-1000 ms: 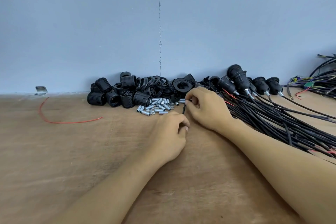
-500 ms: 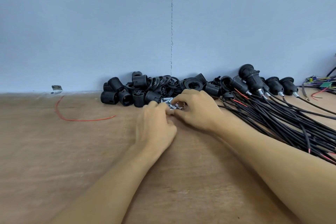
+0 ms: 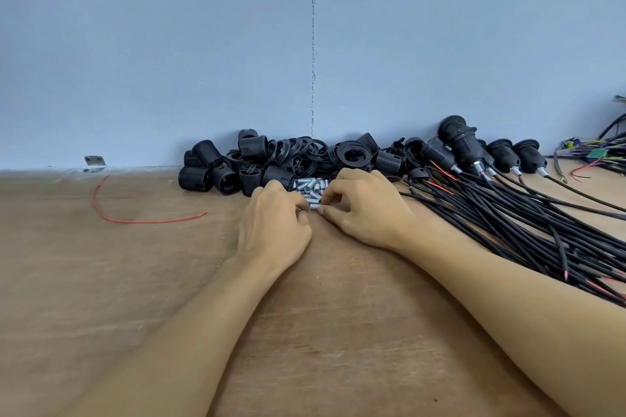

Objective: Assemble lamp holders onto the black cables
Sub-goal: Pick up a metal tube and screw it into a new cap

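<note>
A heap of black lamp holder parts (image 3: 250, 162) lies against the wall. Just in front of it sits a small pile of silver metal tubes (image 3: 310, 185). My left hand (image 3: 274, 227) and my right hand (image 3: 367, 210) meet at the near edge of that pile. Both have curled fingers and pinch one metal tube (image 3: 313, 207) between them. A thick bundle of black cables (image 3: 515, 217) fans out to the right under my right forearm. Several assembled lamp holders (image 3: 462, 142) on cables stand at the bundle's far end. What my left palm covers is hidden.
A loose red wire (image 3: 111, 217) curves on the wooden table (image 3: 101, 281) to the left. A small metal bracket (image 3: 95, 162) sits at the wall. Coloured wires and a green part (image 3: 596, 154) lie at the far right.
Both hands have moved forward to the metal tube pile and closed in on one tube. The black cable end seen between them a second ago is no longer visible.
</note>
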